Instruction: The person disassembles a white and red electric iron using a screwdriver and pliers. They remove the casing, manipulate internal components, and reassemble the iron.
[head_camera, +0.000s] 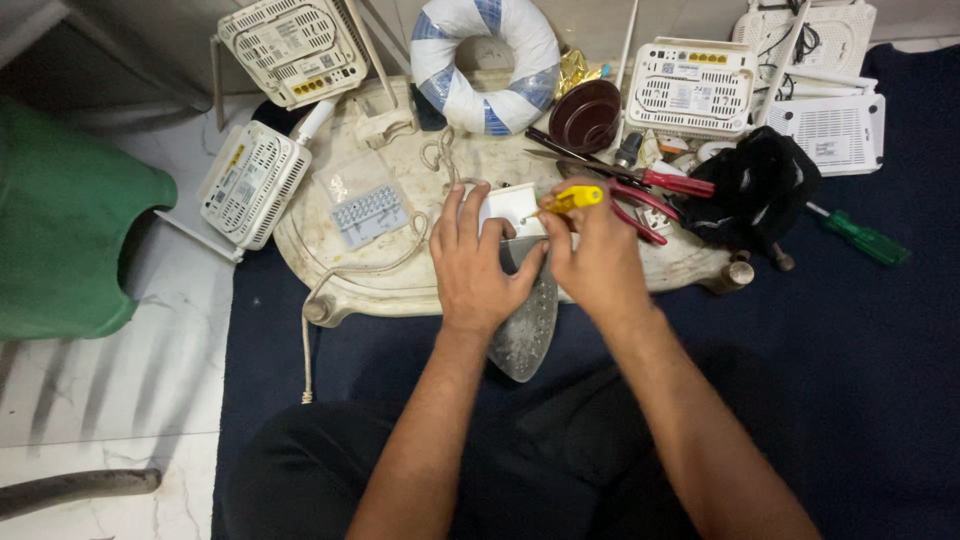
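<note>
Left hand: the left hand (478, 262) lies spread over the white body of a clothes iron (522, 300), fingers pressed down on it to steady it.
Right hand: the right hand (597, 258) is closed around a yellow-handled screwdriver (572, 198), its tip pointed at the iron's white top.
Iron's place: it rests at the near edge of a worn white tray (400, 270), its grey soleplate tilted up towards the person's lap.
Handling: the iron looks heavy and rigid, with a smooth metal plate likely to slip; the plastic body seems the safer part to hold.
Cord: a pale cord (330, 280) loops across the tray just beside the left hand and could snag.
Tools close by: red-handled pliers (650, 200) lie just beyond the right hand; a green screwdriver (860, 238) sits well apart on the dark cloth.
Clutter: white routers (255, 180), a brown bowl (585, 115) and a blue-and-white ring (487, 62) crowd the far side.
</note>
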